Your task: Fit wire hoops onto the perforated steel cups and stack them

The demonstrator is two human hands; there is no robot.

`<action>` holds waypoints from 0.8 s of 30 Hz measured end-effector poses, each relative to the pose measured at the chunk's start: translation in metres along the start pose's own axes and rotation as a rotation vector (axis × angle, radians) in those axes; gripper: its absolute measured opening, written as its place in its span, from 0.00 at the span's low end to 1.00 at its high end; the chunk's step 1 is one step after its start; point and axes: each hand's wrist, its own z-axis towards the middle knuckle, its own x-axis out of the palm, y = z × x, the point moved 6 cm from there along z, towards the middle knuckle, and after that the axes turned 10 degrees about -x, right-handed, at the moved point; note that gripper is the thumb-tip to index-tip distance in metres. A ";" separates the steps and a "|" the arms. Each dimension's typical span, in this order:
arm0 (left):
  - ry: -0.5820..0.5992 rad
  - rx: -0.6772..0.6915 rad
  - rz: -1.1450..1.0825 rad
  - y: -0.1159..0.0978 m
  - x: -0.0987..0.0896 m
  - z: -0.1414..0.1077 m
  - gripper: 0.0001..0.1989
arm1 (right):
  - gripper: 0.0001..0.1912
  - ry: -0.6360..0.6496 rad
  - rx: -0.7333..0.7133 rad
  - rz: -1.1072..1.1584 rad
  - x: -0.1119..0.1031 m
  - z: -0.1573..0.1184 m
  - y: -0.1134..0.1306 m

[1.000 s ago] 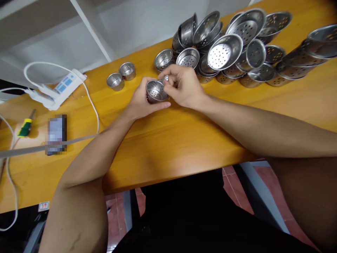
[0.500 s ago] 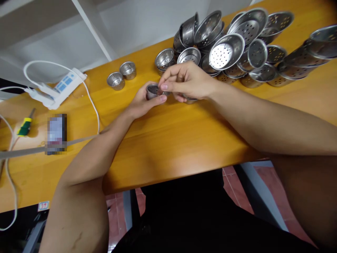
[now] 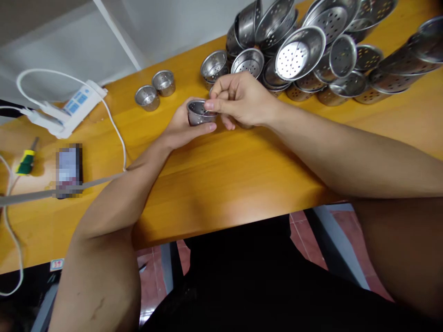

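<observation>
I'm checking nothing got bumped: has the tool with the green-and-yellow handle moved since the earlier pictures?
No. The tool lies in the same place relative to the white plastic power strip.

Soft indoor light fell over the orange table [image 3: 207, 184], leaving a pale sheen near its front edge and shadow below the right forearm [image 3: 328, 147]. One tilted perforated bowl [image 3: 292, 61] glared nearly white inside. Black clothing [image 3: 228, 276] lost detail. The held cup [image 3: 200, 118] looked slightly soft, the phone [image 3: 69, 168] pixelated, the top-right corner dark.
</observation>
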 end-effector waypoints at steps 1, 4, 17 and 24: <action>-0.007 -0.004 0.001 0.001 -0.001 0.001 0.45 | 0.36 -0.009 0.016 -0.001 0.000 0.000 -0.001; -0.012 -0.007 0.004 0.003 -0.003 0.002 0.45 | 0.34 -0.028 0.074 -0.017 0.001 -0.001 0.000; 0.001 0.017 0.047 0.004 -0.005 0.002 0.43 | 0.35 0.007 0.020 -0.049 0.001 0.001 -0.003; -0.016 0.037 0.090 0.001 -0.005 -0.001 0.45 | 0.38 -0.005 -0.020 -0.101 -0.001 -0.001 -0.007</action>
